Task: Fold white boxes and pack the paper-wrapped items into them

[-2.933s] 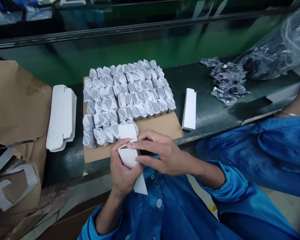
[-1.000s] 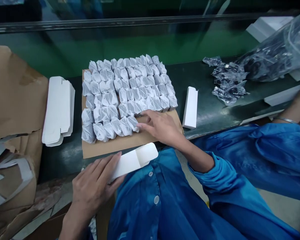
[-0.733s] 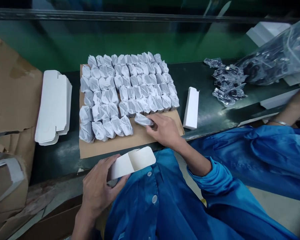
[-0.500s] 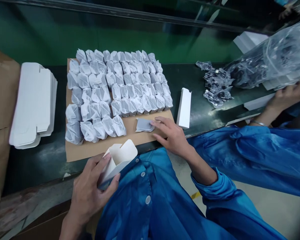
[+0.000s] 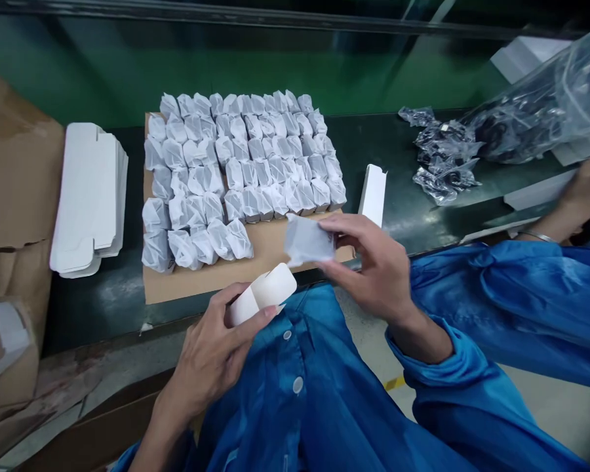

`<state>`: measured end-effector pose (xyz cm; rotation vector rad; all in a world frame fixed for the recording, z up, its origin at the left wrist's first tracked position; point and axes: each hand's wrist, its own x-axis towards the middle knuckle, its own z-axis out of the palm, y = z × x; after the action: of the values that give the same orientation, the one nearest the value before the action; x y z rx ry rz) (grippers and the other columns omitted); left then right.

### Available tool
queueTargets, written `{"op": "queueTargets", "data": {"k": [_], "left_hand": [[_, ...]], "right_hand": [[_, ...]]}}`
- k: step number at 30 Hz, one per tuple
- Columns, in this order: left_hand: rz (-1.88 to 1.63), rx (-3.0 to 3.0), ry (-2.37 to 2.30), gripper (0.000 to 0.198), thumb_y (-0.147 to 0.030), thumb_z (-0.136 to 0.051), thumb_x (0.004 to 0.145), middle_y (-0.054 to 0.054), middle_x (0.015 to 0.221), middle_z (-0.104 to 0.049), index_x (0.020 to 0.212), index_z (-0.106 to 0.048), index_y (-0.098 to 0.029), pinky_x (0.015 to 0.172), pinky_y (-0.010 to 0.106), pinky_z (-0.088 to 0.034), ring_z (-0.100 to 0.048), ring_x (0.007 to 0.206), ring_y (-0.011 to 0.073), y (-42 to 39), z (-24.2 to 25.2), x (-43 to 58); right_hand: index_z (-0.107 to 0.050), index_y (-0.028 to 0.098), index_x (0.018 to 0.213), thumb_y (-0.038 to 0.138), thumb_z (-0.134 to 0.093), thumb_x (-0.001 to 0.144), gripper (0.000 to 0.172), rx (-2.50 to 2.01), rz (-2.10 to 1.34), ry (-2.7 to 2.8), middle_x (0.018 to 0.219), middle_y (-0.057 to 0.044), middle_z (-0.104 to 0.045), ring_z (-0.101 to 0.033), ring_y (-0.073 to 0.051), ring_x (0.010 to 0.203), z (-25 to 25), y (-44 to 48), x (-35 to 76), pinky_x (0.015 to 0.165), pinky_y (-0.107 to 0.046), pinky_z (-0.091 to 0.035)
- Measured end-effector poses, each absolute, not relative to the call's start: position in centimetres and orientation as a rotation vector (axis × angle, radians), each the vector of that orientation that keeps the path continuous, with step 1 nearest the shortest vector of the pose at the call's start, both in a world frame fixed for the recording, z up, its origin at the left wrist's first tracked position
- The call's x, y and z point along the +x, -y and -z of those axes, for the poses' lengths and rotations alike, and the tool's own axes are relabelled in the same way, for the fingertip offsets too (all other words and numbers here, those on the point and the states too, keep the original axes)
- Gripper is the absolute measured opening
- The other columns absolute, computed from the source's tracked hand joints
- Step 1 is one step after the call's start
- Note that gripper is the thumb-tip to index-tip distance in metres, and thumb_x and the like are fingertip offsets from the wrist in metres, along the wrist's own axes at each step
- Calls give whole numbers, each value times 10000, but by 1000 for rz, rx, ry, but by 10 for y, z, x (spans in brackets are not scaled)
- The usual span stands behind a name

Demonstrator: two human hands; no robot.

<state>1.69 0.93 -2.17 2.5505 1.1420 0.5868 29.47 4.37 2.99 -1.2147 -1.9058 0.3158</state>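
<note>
My left hand point(image 5: 221, 341) is wrapped round a small white carton point(image 5: 255, 299), its open end and raised flap tilted up toward the right. Between the thumb and fingers of my right hand point(image 5: 373, 265) is a paper-wrapped block point(image 5: 309, 240), held just above the cardboard sheet point(image 5: 275, 246); what the white paper covers is hidden. Behind both hands, rows of similar wrapped pieces point(image 5: 255, 170) stand close together on that sheet.
A stack of flattened white cartons point(image 5: 86, 196) lies at the left beside a brown cardboard box point(image 5: 17, 170). To the right are a white carton point(image 5: 373, 193), plastic-bagged parts point(image 5: 445, 157) and a large clear bag point(image 5: 535, 105). A co-worker's hand point(image 5: 583, 190) is at the far right.
My right hand has closed on the wrapped block and lifted it off the cardboard. My left hand has brought the carton a little right and closer to it. The view has shifted slightly.
</note>
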Motion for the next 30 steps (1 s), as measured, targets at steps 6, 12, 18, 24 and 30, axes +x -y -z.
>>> {"op": "queueTargets", "data": {"k": [6,12,18,24,30], "left_hand": [[-423,2753,-1036,719,-59,-562,874,70,1514,-390,1402,-469,-539,720,292,-553,-584,1221,285,-12,15,21],[-343,2950,-825,776,7,-439,863,75,1465,-470,1448,-423,-502,803,372,-569,-550,1247,299,-13,5,29],[-420,3008,-968,718,-22,-403,896,123,1331,-548,1475,-382,-447,694,331,-560,-606,1145,292,-21,-1,24],[-651,3029,-1007,704,-61,-600,887,149,1361,-617,1503,-341,-282,809,332,-545,-635,1178,282,-22,6,25],[-1023,2930,-1113,956,-183,-791,797,202,1411,-591,1562,-224,-105,951,352,-516,-600,1265,292,-23,3,53]], "right_hand": [[-620,78,1176,149,-453,1009,246,-1040,-268,2725,1166,-165,-673,-624,-233,966,-77,-26,299,765,-366,-552],[-633,109,1130,89,-411,999,258,-855,-631,2942,1113,-131,-674,-605,-214,981,-79,-47,293,836,-365,-549],[-446,89,1415,64,-366,983,440,-1078,-670,2545,1377,-219,-537,-569,-283,1232,-53,-32,269,890,-434,-593],[-230,216,1562,145,-465,992,621,-1074,-1301,1901,1375,-122,-575,-624,-166,1213,-43,-24,265,1030,-359,-547],[-460,172,1467,83,-548,919,562,-1131,-968,1889,1372,-119,-600,-641,-193,1158,-44,-46,255,952,-345,-591]]}}
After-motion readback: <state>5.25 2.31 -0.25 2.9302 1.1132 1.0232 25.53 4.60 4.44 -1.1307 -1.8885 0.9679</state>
